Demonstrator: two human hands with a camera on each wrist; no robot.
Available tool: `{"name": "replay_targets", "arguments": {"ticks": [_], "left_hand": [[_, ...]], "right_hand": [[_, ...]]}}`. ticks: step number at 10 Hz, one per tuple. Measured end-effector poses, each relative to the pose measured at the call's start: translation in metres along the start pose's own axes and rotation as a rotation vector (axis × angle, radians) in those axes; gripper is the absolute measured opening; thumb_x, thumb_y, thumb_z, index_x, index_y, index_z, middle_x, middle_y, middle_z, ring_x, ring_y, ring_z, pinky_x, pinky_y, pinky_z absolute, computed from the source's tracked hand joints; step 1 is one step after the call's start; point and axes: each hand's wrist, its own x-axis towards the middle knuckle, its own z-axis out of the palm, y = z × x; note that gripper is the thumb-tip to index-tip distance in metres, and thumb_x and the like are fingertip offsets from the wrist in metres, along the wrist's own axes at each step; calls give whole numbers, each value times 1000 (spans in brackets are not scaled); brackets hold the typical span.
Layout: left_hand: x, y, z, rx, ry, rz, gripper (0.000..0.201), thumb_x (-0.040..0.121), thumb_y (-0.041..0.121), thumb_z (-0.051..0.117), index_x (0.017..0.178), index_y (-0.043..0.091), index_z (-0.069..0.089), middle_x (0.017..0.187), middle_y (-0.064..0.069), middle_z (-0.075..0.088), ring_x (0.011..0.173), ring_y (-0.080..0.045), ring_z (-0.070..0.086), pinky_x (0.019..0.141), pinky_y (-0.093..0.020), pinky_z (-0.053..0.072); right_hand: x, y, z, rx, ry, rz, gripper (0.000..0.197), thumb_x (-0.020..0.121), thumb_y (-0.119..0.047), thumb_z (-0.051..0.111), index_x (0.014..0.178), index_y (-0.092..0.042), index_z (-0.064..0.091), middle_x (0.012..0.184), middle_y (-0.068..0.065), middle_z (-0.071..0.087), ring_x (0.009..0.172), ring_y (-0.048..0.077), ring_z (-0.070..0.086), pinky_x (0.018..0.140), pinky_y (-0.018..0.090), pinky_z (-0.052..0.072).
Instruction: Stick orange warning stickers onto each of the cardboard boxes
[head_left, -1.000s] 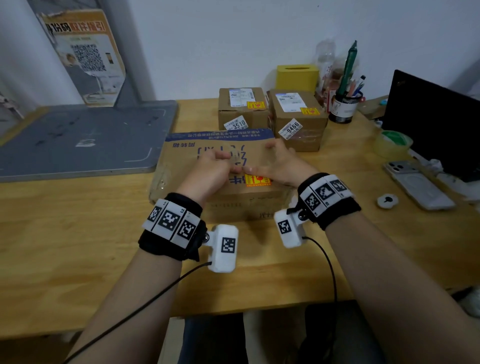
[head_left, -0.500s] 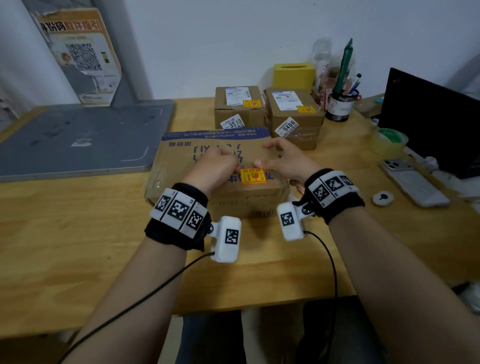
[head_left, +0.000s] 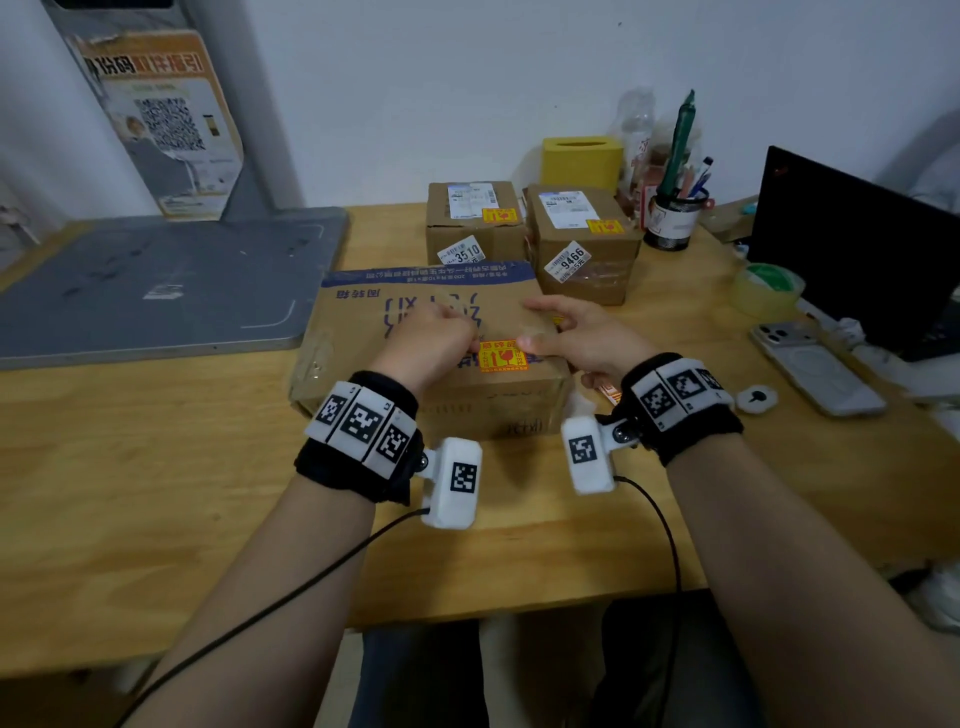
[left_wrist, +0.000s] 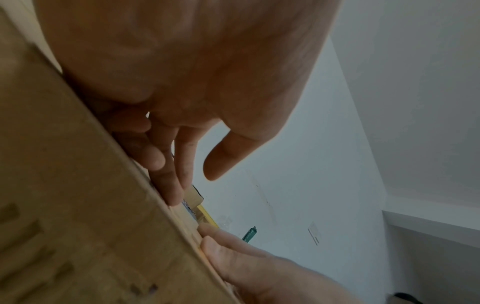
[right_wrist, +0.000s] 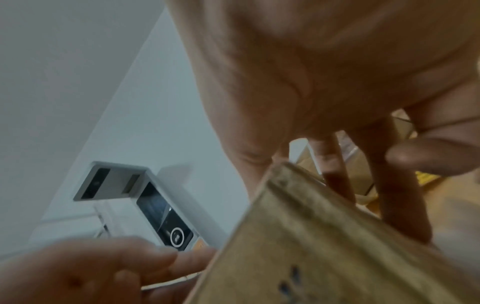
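Resting both hands on the large brown cardboard box (head_left: 415, 332)
My left hand (head_left: 426, 340) curls loosely, my right hand (head_left: 576, 338) lies relaxed beside the rectangular orange warning sticker (head_left: 503, 357)

The light wooden table (head_left: 156, 467) bore three brown cardboard boxes (head_left: 363, 332), a grey flat slab (head_left: 156, 286), a silver phone (head_left: 815, 364) and a black pen cup (head_left: 672, 221).

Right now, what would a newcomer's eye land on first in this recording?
The bright orange warning sticker on top of the large flat cardboard box at mid-desk, between the left hand and right hand. Behind stand two small cardboard boxes, each already stickered.
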Motion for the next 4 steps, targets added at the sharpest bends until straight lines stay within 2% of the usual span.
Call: {"name": "replay_targets", "arguments": {"ticks": [1,2,3,4], "left_hand": [[-1,7,-6,-4,-47,-27,11,94,19,58,88,20,68,94,2,71,90,-15,57,95,-37,46],[-4,27,-26,-54,-144,-51,20,99,26,56,113,14,62,95,-1,75,81,-17,66,66,-29,46],[-1,53,-52,-68,-73,129,20,98,27,58,112,16,66,95,2,78,84,-18,70,69,-31,50],[-9,74,-74,-81,12,317,12,98,25,57,101,19,68,89,5,78,85,-20,72,72,-32,51]], "right_hand": [[0,-15,-1,-196,13,-65,53,91,-31,76,141,-34,57,124,-3,58,84,11,58,56,15,45],[-7,-54,-9,-472,26,-121,40,92,-26,74,132,-25,65,119,-2,64,92,12,58,72,22,45],[-18,-101,-24,-540,88,-200,22,93,-32,71,114,-22,72,93,-5,65,70,8,55,54,23,39],[-31,-132,-33,-490,177,-297,17,89,-33,74,106,-29,74,95,-2,72,74,18,69,57,24,48]]}}
